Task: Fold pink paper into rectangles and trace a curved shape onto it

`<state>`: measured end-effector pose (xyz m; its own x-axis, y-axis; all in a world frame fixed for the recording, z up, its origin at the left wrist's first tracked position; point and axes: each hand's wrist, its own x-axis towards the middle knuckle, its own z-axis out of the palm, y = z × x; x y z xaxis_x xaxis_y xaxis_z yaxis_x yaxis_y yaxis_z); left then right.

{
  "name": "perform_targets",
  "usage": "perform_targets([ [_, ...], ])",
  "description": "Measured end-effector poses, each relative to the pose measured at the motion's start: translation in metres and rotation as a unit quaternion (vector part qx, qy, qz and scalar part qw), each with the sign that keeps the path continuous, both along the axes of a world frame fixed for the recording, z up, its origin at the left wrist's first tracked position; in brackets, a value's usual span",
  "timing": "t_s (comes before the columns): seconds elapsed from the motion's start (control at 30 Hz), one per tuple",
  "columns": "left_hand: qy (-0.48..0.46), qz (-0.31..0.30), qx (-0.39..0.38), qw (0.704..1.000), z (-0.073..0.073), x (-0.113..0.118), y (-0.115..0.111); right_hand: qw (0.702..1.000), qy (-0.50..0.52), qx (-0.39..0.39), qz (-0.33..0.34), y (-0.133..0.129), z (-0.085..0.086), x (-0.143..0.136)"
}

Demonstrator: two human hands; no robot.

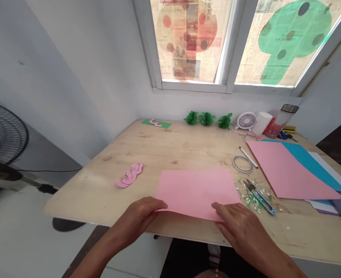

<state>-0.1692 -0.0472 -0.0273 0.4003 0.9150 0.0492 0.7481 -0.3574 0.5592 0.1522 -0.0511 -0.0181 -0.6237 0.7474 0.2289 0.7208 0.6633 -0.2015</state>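
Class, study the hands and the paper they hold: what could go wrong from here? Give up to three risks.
1. The left hand and right hand pinch the near edge of the held sheet, so an uneven pull might crease it.
2. The snips lie just right of that sheet, blades pointing away from the person; sliding the sheet right could snag it.
3. Loose scraps beside the sheet might get caught underneath.
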Motion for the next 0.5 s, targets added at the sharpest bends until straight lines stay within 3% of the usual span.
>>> perform_targets([
  [0.13, -0.055, 0.005, -0.05, 0.997, 0.013, -0.004, -0.005, 0.998, 0.006, -0.052, -0.023, 0.001, 0.012, 0.03],
  [0.27, -0.115, 0.028, -0.093, 0.989, 0.02, -0.007, -0.007, 0.98, 0.099, -0.158, -0.07, -0.005, 0.016, 0.048],
  [0.37, -0.151, 0.068, -0.113, 0.98, 0.019, -0.008, -0.005, 0.942, 0.206, -0.234, -0.125, -0.014, 0.011, 0.048],
  [0.5, -0.21, 0.116, -0.13, 0.962, 0.009, -0.004, 0.0, 0.858, 0.38, -0.281, -0.2, -0.022, -0.006, 0.038],
])
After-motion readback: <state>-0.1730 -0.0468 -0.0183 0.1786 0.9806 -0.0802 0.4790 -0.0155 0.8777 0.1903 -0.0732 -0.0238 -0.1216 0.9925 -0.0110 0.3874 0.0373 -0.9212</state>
